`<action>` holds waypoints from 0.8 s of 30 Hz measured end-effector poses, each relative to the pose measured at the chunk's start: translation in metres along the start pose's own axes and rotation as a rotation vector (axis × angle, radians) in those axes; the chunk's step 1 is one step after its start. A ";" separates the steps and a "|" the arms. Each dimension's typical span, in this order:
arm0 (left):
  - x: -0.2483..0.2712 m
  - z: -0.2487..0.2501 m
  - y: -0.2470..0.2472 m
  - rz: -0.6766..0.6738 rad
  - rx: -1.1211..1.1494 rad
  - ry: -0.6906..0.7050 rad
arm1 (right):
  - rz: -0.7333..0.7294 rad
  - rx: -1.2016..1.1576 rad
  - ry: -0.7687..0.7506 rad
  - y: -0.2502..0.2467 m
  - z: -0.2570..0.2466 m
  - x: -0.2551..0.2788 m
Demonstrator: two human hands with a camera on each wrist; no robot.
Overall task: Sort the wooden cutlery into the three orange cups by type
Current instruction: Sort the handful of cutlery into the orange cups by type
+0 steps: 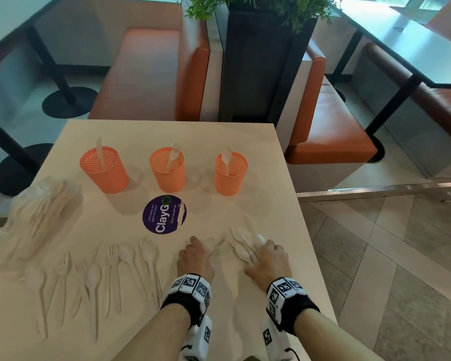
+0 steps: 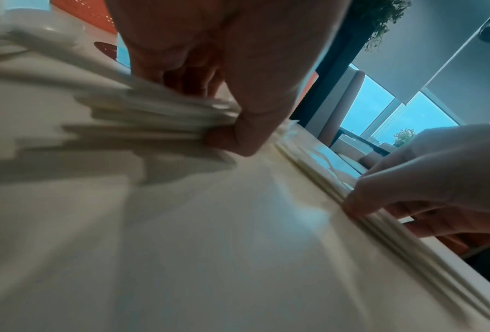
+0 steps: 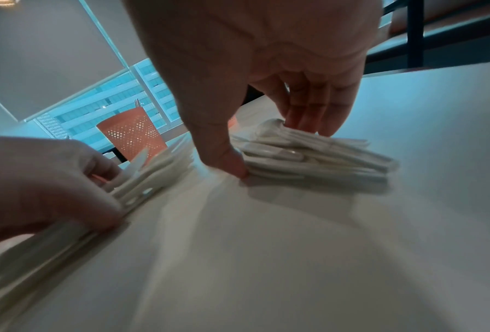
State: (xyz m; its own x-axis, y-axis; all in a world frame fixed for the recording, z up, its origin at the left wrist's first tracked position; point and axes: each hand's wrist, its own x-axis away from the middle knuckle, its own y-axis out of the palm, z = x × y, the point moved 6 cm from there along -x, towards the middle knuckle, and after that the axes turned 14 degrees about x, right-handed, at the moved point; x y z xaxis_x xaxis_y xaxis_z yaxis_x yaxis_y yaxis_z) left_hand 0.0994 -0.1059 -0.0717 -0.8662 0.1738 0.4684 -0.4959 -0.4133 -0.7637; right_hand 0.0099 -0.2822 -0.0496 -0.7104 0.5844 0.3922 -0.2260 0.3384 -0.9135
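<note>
The desk is smooth cream laminate with a soft sheen, the cups are matt orange plastic pierced with small holes, the cutlery is pale matt wood, the bag at the left is clear crinkled plastic, and the far benches look like glossy orange leather.

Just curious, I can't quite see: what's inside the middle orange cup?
A single wooden fork stands in the middle orange cup, tines up, leaning against the rim. The cup's bottom is hidden by its own wall.
</note>
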 end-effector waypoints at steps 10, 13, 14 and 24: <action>0.014 0.007 0.000 -0.031 -0.154 0.117 | 0.031 0.128 -0.043 -0.005 -0.005 -0.010; 0.017 0.004 -0.009 -0.044 -0.047 0.126 | 0.059 0.196 -0.059 -0.003 -0.011 -0.011; 0.018 0.003 -0.014 -0.043 0.005 0.132 | 0.071 0.217 -0.065 -0.004 -0.012 -0.011; 0.029 0.005 -0.046 0.136 0.763 0.130 | 0.004 0.295 -0.150 0.003 -0.022 -0.015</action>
State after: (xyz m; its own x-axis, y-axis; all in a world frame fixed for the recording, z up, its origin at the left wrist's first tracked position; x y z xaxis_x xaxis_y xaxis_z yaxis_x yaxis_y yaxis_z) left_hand 0.0974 -0.0862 -0.0213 -0.9399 0.1613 0.3010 -0.2469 -0.9300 -0.2725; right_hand 0.0341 -0.2739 -0.0553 -0.7967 0.4630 0.3884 -0.3910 0.0951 -0.9155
